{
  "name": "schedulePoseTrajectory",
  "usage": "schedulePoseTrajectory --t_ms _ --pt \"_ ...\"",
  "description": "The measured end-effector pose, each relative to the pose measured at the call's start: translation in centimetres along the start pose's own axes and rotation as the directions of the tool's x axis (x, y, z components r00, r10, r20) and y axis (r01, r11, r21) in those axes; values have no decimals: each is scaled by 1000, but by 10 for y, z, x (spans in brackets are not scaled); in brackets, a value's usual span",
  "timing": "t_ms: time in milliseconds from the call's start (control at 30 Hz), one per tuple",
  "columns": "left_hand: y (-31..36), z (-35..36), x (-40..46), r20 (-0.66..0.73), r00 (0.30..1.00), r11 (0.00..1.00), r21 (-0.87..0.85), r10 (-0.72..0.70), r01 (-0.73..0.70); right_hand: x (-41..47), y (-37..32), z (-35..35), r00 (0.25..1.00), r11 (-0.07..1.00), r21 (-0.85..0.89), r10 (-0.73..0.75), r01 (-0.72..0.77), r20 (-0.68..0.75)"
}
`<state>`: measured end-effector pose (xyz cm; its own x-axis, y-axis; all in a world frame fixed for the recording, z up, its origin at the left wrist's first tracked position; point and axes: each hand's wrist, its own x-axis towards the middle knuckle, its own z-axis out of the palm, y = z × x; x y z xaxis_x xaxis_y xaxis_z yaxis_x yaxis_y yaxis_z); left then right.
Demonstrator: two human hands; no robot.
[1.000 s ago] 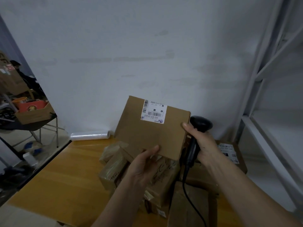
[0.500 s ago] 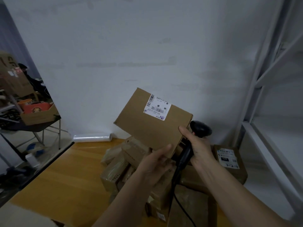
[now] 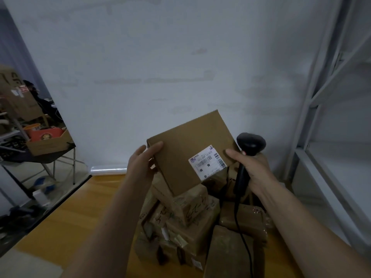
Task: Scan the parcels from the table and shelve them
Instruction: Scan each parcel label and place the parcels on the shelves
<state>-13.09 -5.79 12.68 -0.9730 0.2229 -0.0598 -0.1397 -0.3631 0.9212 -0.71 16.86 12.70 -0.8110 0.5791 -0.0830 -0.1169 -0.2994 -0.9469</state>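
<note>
I hold a flat brown cardboard parcel (image 3: 186,149) up in front of me, tilted, its white barcode label (image 3: 207,164) at the lower right of the face. My left hand (image 3: 141,165) grips its left edge. My right hand (image 3: 254,169) grips a black corded barcode scanner (image 3: 248,155) and its thumb touches the parcel's right edge. Below lies a heap of several taped brown parcels (image 3: 190,215) on the wooden table (image 3: 80,221).
A white metal shelving rack (image 3: 329,149) stands at the right, its shelves bare. A roll of clear film (image 3: 109,169) lies against the white wall at the table's back edge. At far left a folding table carries a cardboard tray (image 3: 48,144), and the floor there is cluttered.
The parcel has been turned in my hands: its label went from the top edge to the lower right. My left hand shifted from the bottom edge to the left edge.
</note>
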Motion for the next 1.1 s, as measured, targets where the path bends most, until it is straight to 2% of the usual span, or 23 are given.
schedulePoseTrajectory --t_ms 67,133,233,333,433,467,500,567,600,667,833,1100 --pt "-3 7 -4 -60 998 999 -37 7 -9 -1 5 0 1000 1000 1 27 -27 9" --pt "-9 11 -5 -74 997 999 26 -34 36 -1 10 1 999 999 2 41 -41 -13" --pt "-16 10 -8 80 978 950 265 -192 165 1 17 1 997 998 42 48 -45 -56" --pt "-23 2 -5 228 933 918 346 -280 191 4 20 -4 994 998 45 57 -53 -89" --pt "-29 -2 4 154 949 936 269 -276 229 4 14 -6 1000 1000 3 16 -16 24" --pt "-30 -2 6 113 956 945 220 -271 242 5 12 -6 997 998 -65 -10 15 72" --pt "-31 -1 9 72 963 954 173 -261 246 5 8 -5 993 975 -211 -50 72 110" --pt "-33 1 14 9 973 969 88 -231 229 5 1 -2 976 833 -520 -97 187 195" --pt "-33 2 17 -3 977 976 43 -214 213 4 -1 1 963 790 -571 -84 222 257" --pt "-33 3 23 -3 982 981 -48 -189 189 -5 -3 7 939 815 -533 -38 227 341" --pt "-30 5 35 -9 984 972 -156 -180 177 -18 10 15 954 847 -461 -157 264 257" --pt "-32 -1 50 21 978 955 -214 -208 207 -22 22 17 976 870 -463 -83 169 201"
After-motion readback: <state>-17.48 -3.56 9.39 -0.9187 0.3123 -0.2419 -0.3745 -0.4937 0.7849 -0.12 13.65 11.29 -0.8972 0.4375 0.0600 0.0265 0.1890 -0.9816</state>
